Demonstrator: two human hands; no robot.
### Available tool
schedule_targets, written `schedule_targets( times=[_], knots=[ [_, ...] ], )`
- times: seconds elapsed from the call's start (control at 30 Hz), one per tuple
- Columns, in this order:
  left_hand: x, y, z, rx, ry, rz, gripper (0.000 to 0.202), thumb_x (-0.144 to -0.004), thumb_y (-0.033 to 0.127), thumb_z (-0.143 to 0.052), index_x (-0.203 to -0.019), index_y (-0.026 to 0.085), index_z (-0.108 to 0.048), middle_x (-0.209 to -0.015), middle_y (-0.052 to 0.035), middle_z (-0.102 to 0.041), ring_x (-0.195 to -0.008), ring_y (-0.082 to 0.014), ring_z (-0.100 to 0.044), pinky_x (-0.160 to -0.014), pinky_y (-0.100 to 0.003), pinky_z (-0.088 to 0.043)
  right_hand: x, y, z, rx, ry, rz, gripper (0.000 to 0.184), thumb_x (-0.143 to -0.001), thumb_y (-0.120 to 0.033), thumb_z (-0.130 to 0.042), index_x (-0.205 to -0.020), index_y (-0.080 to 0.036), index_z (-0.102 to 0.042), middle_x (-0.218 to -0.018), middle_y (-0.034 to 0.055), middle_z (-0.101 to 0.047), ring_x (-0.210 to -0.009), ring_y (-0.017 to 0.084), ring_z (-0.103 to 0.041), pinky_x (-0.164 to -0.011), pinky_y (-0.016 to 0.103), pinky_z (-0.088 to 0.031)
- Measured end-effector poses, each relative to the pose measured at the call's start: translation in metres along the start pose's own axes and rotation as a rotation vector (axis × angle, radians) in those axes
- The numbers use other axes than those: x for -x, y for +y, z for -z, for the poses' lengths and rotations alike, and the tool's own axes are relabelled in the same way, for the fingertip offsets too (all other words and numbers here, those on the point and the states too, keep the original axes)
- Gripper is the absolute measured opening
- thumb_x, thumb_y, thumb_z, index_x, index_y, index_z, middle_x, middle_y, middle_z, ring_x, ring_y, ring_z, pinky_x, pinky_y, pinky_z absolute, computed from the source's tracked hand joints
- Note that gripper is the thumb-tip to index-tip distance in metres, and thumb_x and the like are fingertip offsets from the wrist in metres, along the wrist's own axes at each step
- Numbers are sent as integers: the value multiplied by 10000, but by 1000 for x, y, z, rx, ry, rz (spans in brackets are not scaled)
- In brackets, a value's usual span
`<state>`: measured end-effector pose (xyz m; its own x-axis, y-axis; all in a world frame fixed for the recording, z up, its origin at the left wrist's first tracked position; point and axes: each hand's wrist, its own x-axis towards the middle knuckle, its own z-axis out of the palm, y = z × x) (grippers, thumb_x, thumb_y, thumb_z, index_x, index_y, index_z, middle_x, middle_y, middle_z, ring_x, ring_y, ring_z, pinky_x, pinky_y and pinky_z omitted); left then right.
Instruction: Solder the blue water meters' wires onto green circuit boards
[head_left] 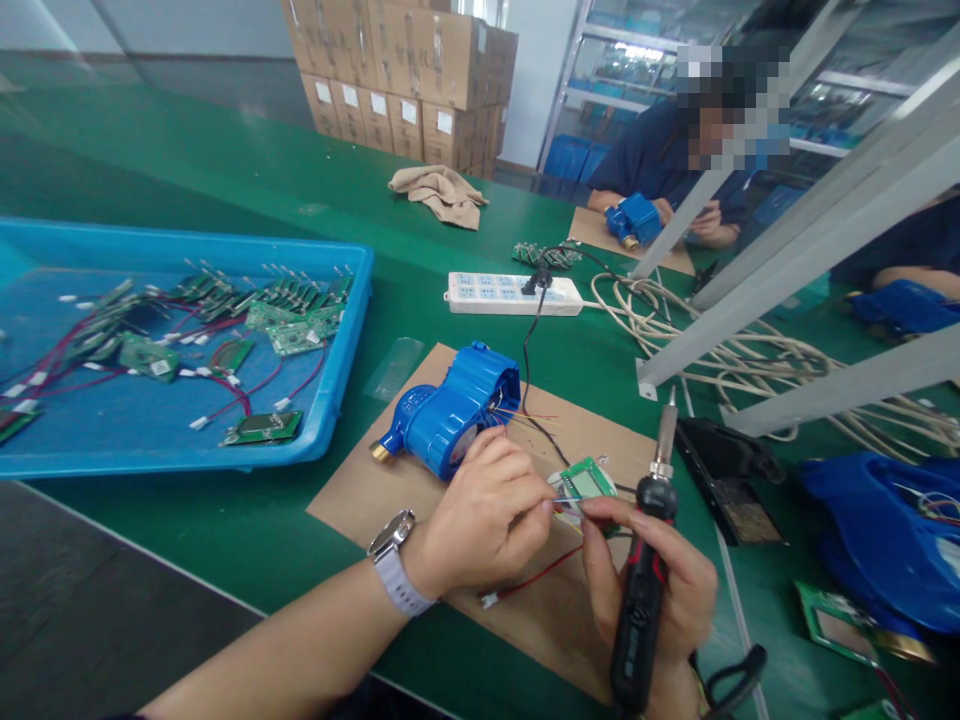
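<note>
My left hand (484, 515) is closed in a pinch on a thin wire end over a small green circuit board (586, 483). The board lies on a brown cardboard mat (390, 490). My right hand (660, 600) is wrapped round a black and red soldering iron (643, 580), its metal tip pointing up and away. My right index finger also reaches toward the pinched wire. A blue plastic housing (454, 410) with a brass fitting lies on the mat just beyond my left hand, thin coloured wires running from it toward the board. A red wire (529, 583) trails under my hands.
A blue tray (330, 400) of green boards with red wires sits at left. A white power strip (514, 294), coiled cream cable (750, 360), a slanting grey metal frame (787, 270) and a black iron stand (724, 470) lie ahead. A blue bag (885, 540) is right. Another person works opposite.
</note>
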<state>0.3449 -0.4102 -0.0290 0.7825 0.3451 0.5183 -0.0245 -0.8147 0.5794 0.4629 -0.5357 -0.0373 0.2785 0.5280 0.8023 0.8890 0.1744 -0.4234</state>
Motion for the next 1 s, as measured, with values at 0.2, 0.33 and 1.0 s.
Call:
schedule_targets(
  times=[0.2,0.33,1.0],
  knots=[
    [0,0,1,-9,-19,-11,256,-883,197,-414,-740,182,-626,-664,-8,-528,-758,-167,-497,-971,-429,-373,3,1,1,14,-11,-25,364,-732,-45,-683,-1039,-177,-538,-812,13,-708,-680,150,-695,-644,261,-583],
    [1,-1,-1,18,8,-35,157,-829,190,-485,-847,186,-640,-698,-5,-550,-776,-171,-516,-979,-430,-377,3,3,4,40,-36,-85,310,-724,-60,-698,-961,-194,-549,-778,-6,-702,-633,130,-680,-597,232,-569],
    [-1,-6,-10,129,158,33,103,-766,114,-609,-710,196,-584,-638,34,-549,-730,-136,-531,-996,-430,-375,-4,-3,23,142,-31,-184,121,-840,-196,-621,-957,-221,-602,-710,-20,-690,-562,124,-650,-557,232,-553]
  ],
)
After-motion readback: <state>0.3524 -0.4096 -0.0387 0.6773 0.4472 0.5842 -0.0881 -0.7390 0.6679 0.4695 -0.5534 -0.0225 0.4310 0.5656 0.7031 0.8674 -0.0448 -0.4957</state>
